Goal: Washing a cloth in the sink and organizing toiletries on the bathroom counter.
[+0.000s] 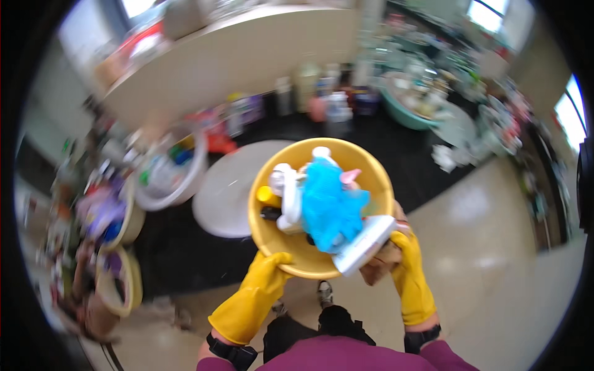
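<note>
A yellow plastic basin (320, 266) is held up in front of me, over the edge of a black countertop. My left hand (262, 287), in a yellow rubber glove, grips its near left rim with the thumb over the edge. My right hand (408, 269), gloved alike, is at the lower right side, partly hidden by a white box (369, 243) leaning over the rim and a brown item (383, 264) beneath. Inside lie a blue plastic bag (329, 204), white bottles (290, 197), a yellow-capped item (267, 196) and a pink piece (350, 176).
Behind the basin a round whitish lid or board (222, 199) lies on the black countertop (185, 264). A white tub (202, 171) and cream baskets (132, 283) hold mixed items at left. Bottles (338, 109) line the back wall; a loaded teal basin (401, 113) stands right.
</note>
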Demonstrator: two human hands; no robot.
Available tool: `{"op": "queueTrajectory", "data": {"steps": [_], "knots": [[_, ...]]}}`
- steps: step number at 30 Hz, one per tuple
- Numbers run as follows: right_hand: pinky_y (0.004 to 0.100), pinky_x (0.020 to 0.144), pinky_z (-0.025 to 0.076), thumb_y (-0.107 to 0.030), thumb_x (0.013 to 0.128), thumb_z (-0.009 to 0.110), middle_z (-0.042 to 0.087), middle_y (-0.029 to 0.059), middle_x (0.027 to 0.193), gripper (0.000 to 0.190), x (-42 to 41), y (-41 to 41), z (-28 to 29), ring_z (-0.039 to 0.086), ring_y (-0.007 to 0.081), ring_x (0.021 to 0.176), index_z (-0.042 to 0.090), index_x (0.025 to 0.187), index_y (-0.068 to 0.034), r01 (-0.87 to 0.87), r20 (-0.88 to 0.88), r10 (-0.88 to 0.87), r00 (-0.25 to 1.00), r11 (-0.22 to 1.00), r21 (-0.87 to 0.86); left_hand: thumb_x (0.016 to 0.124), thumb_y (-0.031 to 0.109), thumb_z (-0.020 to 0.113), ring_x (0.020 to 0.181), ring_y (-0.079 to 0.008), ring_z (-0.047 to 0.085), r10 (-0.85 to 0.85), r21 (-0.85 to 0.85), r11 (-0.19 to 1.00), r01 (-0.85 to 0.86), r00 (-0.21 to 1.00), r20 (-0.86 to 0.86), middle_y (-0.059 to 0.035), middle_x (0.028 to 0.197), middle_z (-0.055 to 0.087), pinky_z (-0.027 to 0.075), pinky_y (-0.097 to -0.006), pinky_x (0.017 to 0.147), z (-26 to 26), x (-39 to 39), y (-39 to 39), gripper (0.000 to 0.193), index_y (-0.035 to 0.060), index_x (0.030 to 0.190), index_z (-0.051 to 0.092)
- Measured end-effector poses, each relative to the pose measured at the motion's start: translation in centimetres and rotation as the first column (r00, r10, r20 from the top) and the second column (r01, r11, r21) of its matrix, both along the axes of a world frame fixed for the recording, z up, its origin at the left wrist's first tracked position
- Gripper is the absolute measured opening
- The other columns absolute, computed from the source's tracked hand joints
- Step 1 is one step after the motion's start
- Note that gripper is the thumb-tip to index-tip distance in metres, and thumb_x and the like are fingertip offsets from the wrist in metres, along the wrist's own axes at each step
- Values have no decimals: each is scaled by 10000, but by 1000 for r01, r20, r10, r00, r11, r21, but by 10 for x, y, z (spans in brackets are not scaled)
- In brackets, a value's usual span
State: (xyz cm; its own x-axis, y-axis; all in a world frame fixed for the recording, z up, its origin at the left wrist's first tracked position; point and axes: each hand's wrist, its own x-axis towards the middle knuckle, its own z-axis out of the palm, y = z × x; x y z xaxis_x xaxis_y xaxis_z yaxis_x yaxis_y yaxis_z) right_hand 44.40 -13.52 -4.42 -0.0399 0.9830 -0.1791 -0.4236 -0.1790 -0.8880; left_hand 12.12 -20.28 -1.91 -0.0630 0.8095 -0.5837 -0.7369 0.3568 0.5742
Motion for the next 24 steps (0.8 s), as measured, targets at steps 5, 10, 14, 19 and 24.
{"op": "queueTrajectory", "data": {"steps": [5, 10, 14, 19, 24], "knots": [[339, 935, 545, -170, 951, 693, 681, 74, 1135, 282, 59, 18, 18, 661, 211, 1046, 673, 1185, -13, 236, -117, -243, 963, 969, -73, 839, 33, 688, 1017, -350, 709, -224, 287, 928, 238, 971, -82, -211, 1254, 619, 649, -415, 776, -23, 75, 109, 665, 5, 1444, 414], [342, 882, 545, -197, 913, 726, 680, 94, 1135, 408, 108, -10, -3, 682, 211, 995, 625, 1255, 2, -365, 813, -195, 549, 819, 443, 864, 7, 673, 981, -334, 721, -280, 163, 938, 306, 946, -162, -190, 1174, 669, 651, -425, 793, -19, 118, 185, 518, 16, 1354, 505], [413, 882, 548, -101, 828, 763, 684, 113, 1110, 446, 51, -29, -11, 703, 274, 997, 643, 1248, -14, -181, -95, 156, 983, 906, -382, 949, 203, 725, 920, -312, 739, -334, 99, 927, 361, 918, -213, -155, 1138, 683, 645, -404, 772, -10, 143, 204, 478, 83, 1365, 523], [518, 995, 490, -128, 663, 847, 652, 238, 1136, 598, -11, 16, -26, 597, 477, 1160, 681, 1235, -80, -543, 826, -123, 550, 699, 465, 977, 291, 733, 1310, -294, 575, -342, 404, 804, 437, 894, -289, -211, 1427, 558, 485, -393, 1077, -34, 125, 184, 758, 63, 1575, 328], [554, 1004, 464, -332, 641, 924, 568, 330, 1364, 579, -106, 32, -52, 546, 529, 1253, 681, 1107, -89, -737, 942, -128, 310, 593, 323, 1039, 194, 622, 1289, -352, 602, 27, 349, 934, 75, 960, -279, -207, 1451, 548, 541, -494, 1027, -48, -41, 76, 593, 145, 1571, 363]]}}
